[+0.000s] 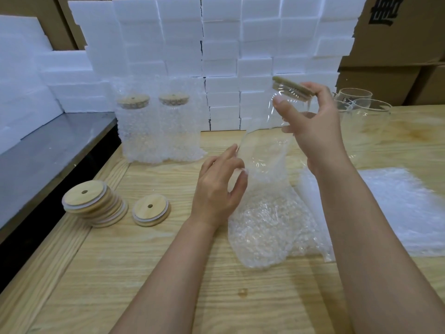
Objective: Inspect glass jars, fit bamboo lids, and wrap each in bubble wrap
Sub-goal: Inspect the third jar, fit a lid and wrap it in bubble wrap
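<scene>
Head view: wrapped jars [134,126], lids [95,203], foam blocks [221,56] behind jar [287,100] and bubble bag [267,225]

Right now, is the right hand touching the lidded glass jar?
Touching. The head view shows the right hand, fingers curled round the glass jar below its bamboo lid.

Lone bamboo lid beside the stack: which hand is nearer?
Left. The left hand, pinching bubble wrap, is just right of the lone bamboo lid; the right hand is farther right, gripping the lidded jar.
</scene>
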{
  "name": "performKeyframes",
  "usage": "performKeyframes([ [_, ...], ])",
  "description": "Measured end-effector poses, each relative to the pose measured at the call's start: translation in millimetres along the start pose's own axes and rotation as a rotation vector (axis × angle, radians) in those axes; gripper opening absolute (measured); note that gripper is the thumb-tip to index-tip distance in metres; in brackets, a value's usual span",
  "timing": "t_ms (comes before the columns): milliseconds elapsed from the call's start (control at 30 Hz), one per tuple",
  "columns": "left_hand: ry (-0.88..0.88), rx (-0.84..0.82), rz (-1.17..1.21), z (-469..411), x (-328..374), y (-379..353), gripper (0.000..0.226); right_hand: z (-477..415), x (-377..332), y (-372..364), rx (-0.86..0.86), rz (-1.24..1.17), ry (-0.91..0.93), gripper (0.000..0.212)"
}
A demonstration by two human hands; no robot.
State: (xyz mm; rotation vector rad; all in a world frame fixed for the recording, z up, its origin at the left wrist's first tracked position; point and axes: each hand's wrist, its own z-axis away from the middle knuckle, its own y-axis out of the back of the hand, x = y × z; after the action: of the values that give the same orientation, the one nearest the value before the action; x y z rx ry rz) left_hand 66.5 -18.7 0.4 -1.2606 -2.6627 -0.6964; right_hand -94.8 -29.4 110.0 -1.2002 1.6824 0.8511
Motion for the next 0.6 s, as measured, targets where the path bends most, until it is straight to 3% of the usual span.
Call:
performKeyframes([
  [233, 0.191, 0.053, 0.178, -2.4, 6.2, 0.8, 0.025, 7.9, -3.1, -14.9, -0.191, 0.146, 0.029, 0.052],
  [433, 0.325, 0.195, 0.385, -14.4, 11.8, 2.8, 0.013, 13.7, 1.5, -27.5, -0.307, 0.193, 0.006, 0.053],
  [533, 0.432, 0.156, 0.545, -15.2, 13.5, 3.4, 0.041, 13.3, 3.1, -27.7, -0.286, 0.185, 0.015, 0.054],
  [600, 0.582, 0.044, 0.672, -13.3, 9.9, 5.2, 0.078, 13.1, 3.6, -26.4, -0.259, 0.191, 0.023, 0.053],
])
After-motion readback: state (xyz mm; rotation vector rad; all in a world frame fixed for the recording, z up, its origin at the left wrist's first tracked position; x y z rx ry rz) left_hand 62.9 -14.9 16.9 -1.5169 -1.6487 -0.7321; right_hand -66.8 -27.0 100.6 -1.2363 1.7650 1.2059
